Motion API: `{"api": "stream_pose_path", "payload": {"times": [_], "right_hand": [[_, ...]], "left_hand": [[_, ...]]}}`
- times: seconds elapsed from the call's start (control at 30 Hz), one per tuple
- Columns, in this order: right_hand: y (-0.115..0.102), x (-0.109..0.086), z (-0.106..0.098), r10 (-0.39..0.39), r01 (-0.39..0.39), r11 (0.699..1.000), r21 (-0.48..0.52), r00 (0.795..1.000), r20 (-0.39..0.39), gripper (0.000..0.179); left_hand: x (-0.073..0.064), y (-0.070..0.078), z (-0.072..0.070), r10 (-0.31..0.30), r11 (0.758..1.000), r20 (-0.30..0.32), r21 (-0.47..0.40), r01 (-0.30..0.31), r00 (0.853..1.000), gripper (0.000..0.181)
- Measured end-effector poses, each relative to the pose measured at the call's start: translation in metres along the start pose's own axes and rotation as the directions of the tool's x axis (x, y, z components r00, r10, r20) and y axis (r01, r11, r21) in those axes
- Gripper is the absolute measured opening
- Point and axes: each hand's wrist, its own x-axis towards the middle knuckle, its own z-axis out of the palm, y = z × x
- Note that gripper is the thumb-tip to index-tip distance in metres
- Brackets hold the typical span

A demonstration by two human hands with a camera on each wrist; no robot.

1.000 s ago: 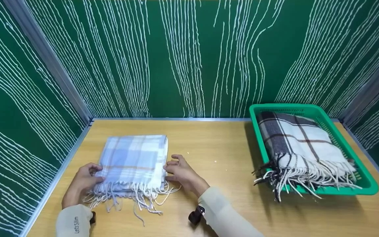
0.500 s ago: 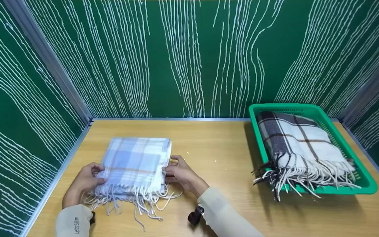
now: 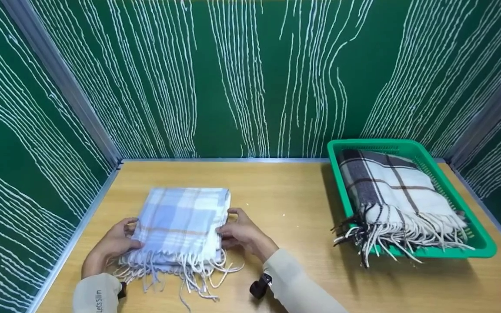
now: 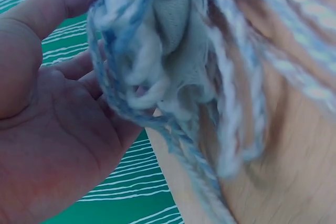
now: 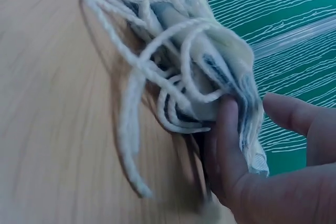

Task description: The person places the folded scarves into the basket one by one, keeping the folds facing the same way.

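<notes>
A folded plaid scarf (image 3: 181, 221) in pale blue and white, with a thin tan stripe, is on the left of the tabletop. Its twisted fringe (image 3: 198, 265) hangs toward the person. My left hand (image 3: 113, 243) grips the scarf's left edge, thumb on top and fingers at the side. Opposite, my right hand (image 3: 244, 230) holds the right edge. In the right wrist view the fingers (image 5: 226, 150) of that hand reach under the folded layers, with the thumb across from them. Fringe strands (image 4: 136, 61) hide the left fingertips in the left wrist view.
A green plastic basket (image 3: 337, 174) stands at the right of the wooden table (image 3: 285, 187). Inside lies a folded white, brown and dark plaid scarf (image 3: 407, 187), its fringe spilling over the front rim. Green panels (image 3: 272, 78) with white wavy lines enclose the table.
The blue and white scarf has shifted a little rightward and toward the person. Both hands have stayed at its sides, the right closing further around its edge.
</notes>
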Motion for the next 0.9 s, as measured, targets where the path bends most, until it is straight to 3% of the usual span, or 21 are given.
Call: {"api": "stream_pose_path", "payload": {"times": [0.2,0.53,0.77,0.9], "right_hand": [[0.0048,-0.0009,0.0012,-0.04,0.039,0.998,-0.058,0.999,-0.016,0.073],[0.0055,-0.0039,0.0068,-0.176,0.153,0.958,-0.242,0.982,-0.074,0.064],[0.0045,-0.0063,0.0056,-0.22,0.19,0.947,-0.26,0.971,-0.09,0.06],[0.0049,-0.0063,0.0053,-0.238,0.206,0.942,-0.266,0.967,-0.093,0.059]], "left_hand": [[-0.0046,0.0005,0.0039,-0.056,0.996,0.032,-0.063,0.058,0.998,0.074],[-0.0031,0.0025,0.004,-0.056,0.989,-0.005,-0.136,0.055,0.998,0.058],[-0.0017,0.0006,0.0045,-0.068,0.99,-0.005,-0.124,0.066,0.998,0.055],[-0.0019,-0.0005,0.0059,-0.076,0.984,0.003,-0.161,0.075,0.997,0.054]]}}
